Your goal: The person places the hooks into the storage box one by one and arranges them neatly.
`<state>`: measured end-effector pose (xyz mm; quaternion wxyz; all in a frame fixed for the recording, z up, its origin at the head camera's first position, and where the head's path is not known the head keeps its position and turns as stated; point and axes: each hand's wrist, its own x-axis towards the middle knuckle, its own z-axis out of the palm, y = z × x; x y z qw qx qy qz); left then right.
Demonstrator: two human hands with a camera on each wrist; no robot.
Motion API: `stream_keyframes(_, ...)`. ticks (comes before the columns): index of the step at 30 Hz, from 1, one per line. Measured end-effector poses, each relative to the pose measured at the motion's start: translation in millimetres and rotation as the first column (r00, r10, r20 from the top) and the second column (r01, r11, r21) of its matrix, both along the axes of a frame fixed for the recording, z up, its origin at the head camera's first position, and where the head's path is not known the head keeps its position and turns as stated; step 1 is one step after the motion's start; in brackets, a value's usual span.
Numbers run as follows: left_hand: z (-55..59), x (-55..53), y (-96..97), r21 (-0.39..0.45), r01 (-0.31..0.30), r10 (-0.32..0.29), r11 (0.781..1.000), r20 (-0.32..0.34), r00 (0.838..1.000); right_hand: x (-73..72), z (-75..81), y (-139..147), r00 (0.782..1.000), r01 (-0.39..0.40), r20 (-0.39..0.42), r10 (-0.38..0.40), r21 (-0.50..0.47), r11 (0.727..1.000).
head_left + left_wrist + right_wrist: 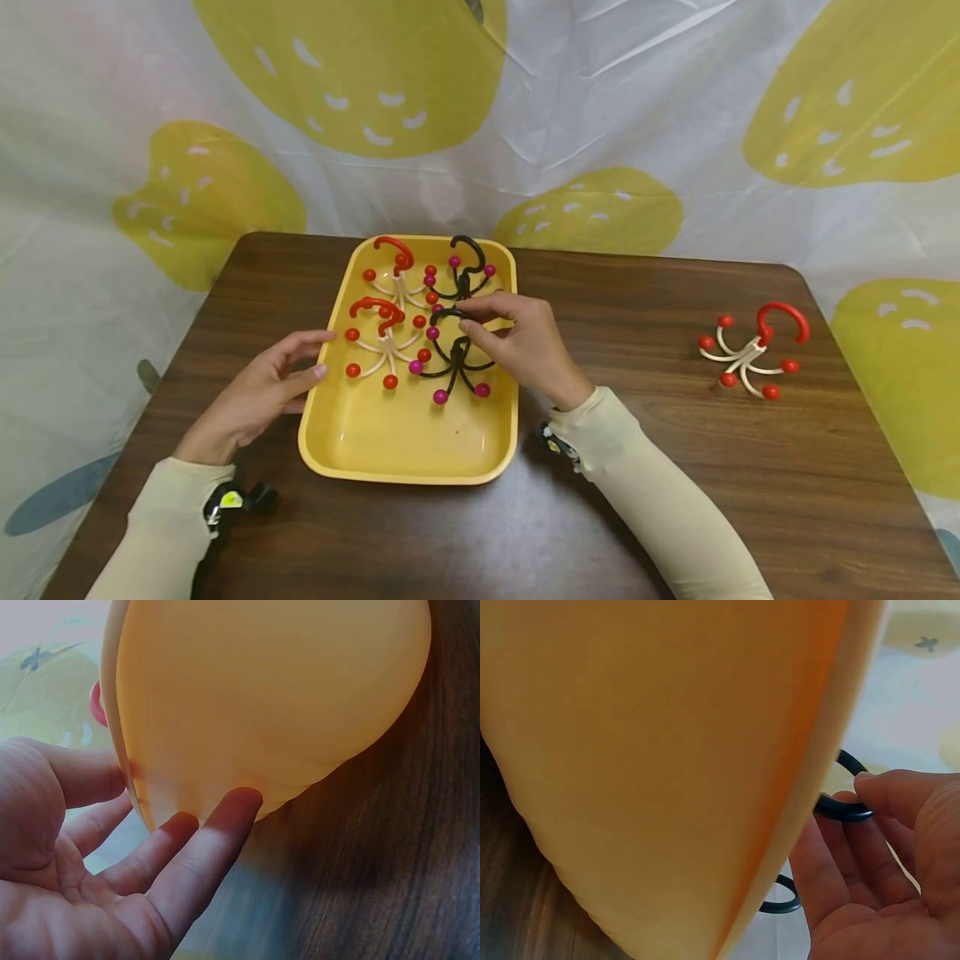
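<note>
In the head view, a yellow plastic tray (408,478) holds several multi-arm hanging hooks with ball tips. My right hand (528,342) pinches the top curve of the nearer black hook (457,354), which has magenta balls, between thumb and fingers. The right wrist view also shows the thumb and fingers on its black loop (847,809). Behind it stands another black hook (464,283). Two red-and-white hooks (386,342) occupy the tray's left side. My left hand (258,392) touches the tray's left side, its fingers (191,877) extended along the outer wall.
Another red-and-white hook (746,354) lies on the brown wooden table (622,333), well to the right of the tray. A white curtain (585,108) with yellow shapes hangs behind the table. The tray's near part shows bare yellow floor.
</note>
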<state>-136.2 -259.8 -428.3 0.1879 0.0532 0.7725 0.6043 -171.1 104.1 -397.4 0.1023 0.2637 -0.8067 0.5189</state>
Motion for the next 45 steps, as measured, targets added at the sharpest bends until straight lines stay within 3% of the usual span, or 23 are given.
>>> stream_keyframes(14, 0.6, -0.1, -1.2, -0.015, 0.002, -0.002, 1.000, -0.001, 1.000, 1.8, -1.7, 1, 0.998, -0.025, 0.052, 0.027, -0.032, 0.999)
stream_keyframes(34, 0.5, -0.5, -1.5, -0.014, 0.000, 0.000, 1.000, 0.000, 1.000, 2.4, 5.9, 12, 0.997, -0.051, 0.062, 0.055, -0.059, 0.997)
stream_keyframes(45, 0.8, -0.3, -1.3, -0.023, -0.001, 0.001, 1.000, 0.000, 1.000, 3.0, 20.2, 31, 0.999, 0.032, 0.017, -0.032, -0.024, 0.999)
